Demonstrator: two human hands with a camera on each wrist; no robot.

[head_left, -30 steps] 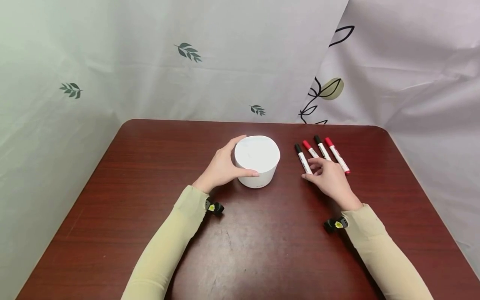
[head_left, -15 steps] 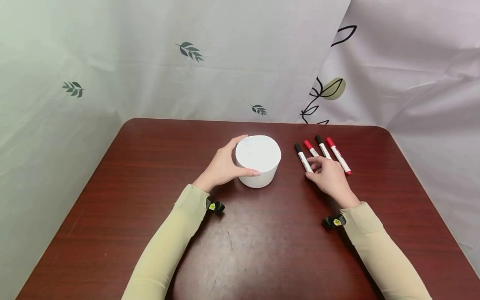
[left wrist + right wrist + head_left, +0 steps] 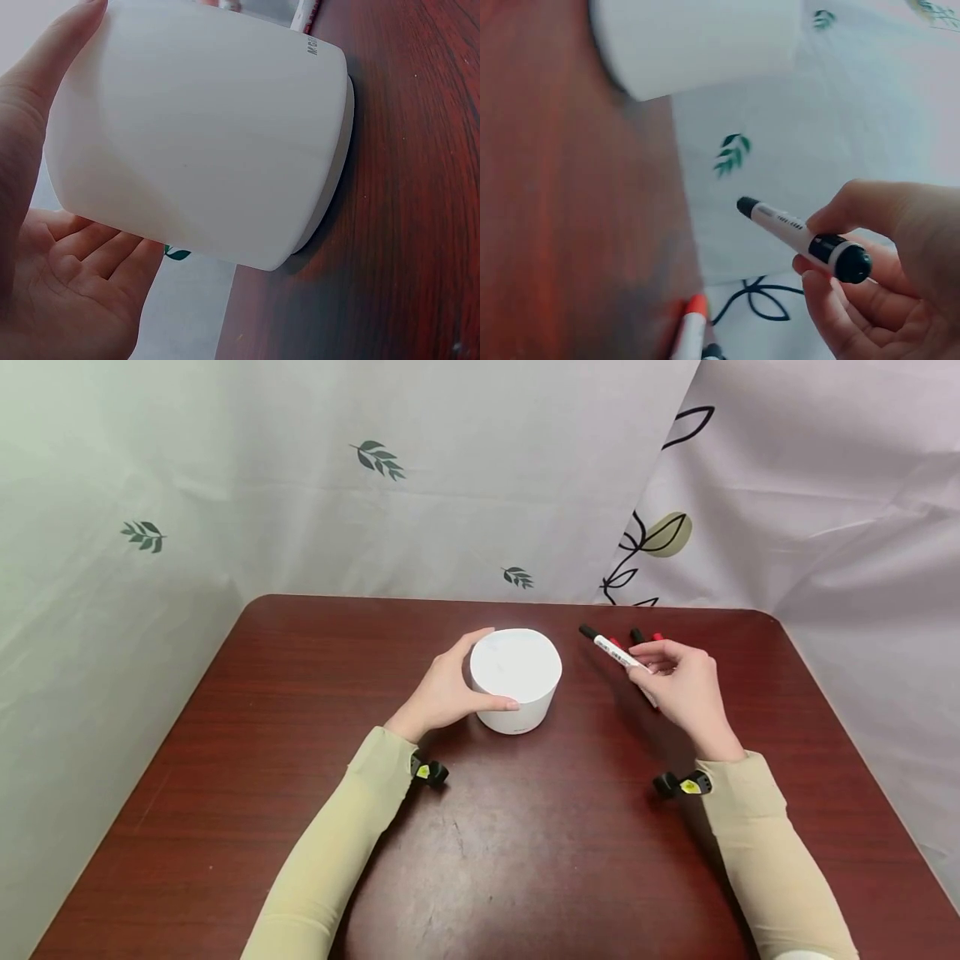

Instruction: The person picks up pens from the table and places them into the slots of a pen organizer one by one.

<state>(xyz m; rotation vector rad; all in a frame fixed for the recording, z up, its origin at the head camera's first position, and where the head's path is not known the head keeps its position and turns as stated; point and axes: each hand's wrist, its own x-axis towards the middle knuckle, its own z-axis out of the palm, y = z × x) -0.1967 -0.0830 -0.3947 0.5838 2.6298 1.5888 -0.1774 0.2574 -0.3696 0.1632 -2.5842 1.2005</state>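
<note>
A white, round-sided container (image 3: 517, 714) stands on the table. My left hand (image 3: 442, 693) holds it from the left side, thumb across the front and fingers behind. In the left wrist view, the thumb presses the wall of the container (image 3: 202, 135) near its top. To the right, my right hand (image 3: 682, 689) pinches a black-capped whiteboard marker (image 3: 617, 652) between thumb and fingers, raised at a slant with its cap toward the container. The right wrist view shows the marker (image 3: 780, 225) with dark ends, clear of the table.
Behind my right hand lie more markers, mostly hidden: a black cap (image 3: 637, 635) and a red cap (image 3: 657, 637) stick out. An orange-red-capped marker (image 3: 694, 326) shows in the right wrist view. The brown table (image 3: 525, 860) ends at a white printed curtain (image 3: 450, 527).
My right hand has picked up the black-capped marker from the left end of the row and raised it, turning its cap leftward. My left hand stays on the container.
</note>
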